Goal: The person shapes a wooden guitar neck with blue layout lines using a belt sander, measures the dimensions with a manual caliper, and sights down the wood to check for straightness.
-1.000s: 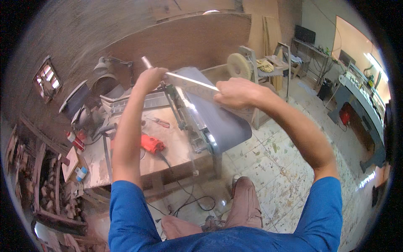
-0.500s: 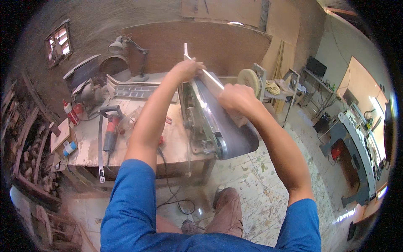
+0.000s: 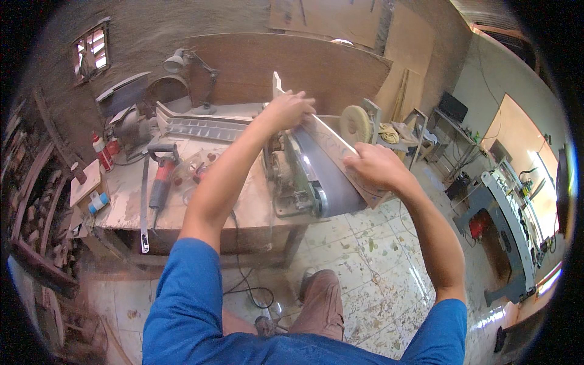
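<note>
A long wooden board (image 3: 333, 149) with a pale edge and faint marks on its face stands tilted on the dark belt of a belt sander (image 3: 327, 177). Over its far part, my left hand (image 3: 288, 112) is closed on the top edge, several fingers bent across it. Nearer to me, my right hand (image 3: 378, 165) grips the same edge, thumb against the marked face. The board's lower edge meets the belt or lies very close to it; the exact contact is hard to see. Past my left hand its narrow white end sticks up.
Left on the workbench (image 3: 121, 207) lie a red and grey angle grinder (image 3: 162, 179), a metal strip (image 3: 145, 207) and a red bottle (image 3: 102, 152). A round buffing wheel (image 3: 355, 125) stands right of the sander. A cable (image 3: 243, 280) hangs to the debris-strewn tiled floor (image 3: 365, 267).
Both hands have shifted right with the board, the right hand furthest. The board now leans so its marked face shows, and more of the belt is uncovered on its left.
</note>
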The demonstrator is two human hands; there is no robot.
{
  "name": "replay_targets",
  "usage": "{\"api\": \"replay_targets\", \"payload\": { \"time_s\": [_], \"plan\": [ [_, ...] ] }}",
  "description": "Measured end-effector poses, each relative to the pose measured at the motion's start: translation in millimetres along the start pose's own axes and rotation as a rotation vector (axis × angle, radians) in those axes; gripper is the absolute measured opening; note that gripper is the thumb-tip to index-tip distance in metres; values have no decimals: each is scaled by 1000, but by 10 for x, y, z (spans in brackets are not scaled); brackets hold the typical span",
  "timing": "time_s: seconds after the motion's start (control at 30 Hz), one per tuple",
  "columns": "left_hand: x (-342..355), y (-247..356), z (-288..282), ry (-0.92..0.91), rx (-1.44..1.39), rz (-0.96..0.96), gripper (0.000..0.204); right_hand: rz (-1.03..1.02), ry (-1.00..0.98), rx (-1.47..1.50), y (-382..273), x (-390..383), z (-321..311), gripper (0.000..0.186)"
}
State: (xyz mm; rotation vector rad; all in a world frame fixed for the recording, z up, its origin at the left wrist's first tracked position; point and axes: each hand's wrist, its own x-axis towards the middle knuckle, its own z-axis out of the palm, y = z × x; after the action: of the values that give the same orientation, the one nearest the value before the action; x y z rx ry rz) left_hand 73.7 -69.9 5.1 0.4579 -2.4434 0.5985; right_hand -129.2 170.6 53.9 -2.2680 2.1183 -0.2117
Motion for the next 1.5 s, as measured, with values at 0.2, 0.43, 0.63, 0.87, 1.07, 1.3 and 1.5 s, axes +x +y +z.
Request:
{"api": "replay_targets", "payload": {
  "time_s": [0.2, 0.43, 0.63, 0.87, 1.07, 1.3, 1.5],
  "plan": [
    [-815, 412, -392, 741, -865, -1011, 44, -52, -137, 914, 168, -607, 68, 39],
    [-1048, 1457, -959, 942, -1817, -758, 62, 205, -293, 1737, -267, -1227, 1331, 54],
    [-1826, 1633, -1116, 961, -1430, -1031, 64, -91, -851, 1986, -888, -1263, 2156, 72],
    [-2169, 1765, -1334, 955, -1440, -1143, 66, -136, -1000, 1972, -1140, -1372, 2303, 73],
    [-2236, 1734, -1340, 997, -1406, -1182, 68, -176, -840, 1837, -1238, -1422, 2287, 73],
    [-2061, 1837, -1394, 1023, -1325, -1232, 63, -209, -1095, 1966, -1167, -1410, 2338, 73],
    [-1982, 1904, -1436, 1046, -1221, -1165, 54, -168, -1043, 1942, -1240, -1447, 2407, 73]
  ]
}}
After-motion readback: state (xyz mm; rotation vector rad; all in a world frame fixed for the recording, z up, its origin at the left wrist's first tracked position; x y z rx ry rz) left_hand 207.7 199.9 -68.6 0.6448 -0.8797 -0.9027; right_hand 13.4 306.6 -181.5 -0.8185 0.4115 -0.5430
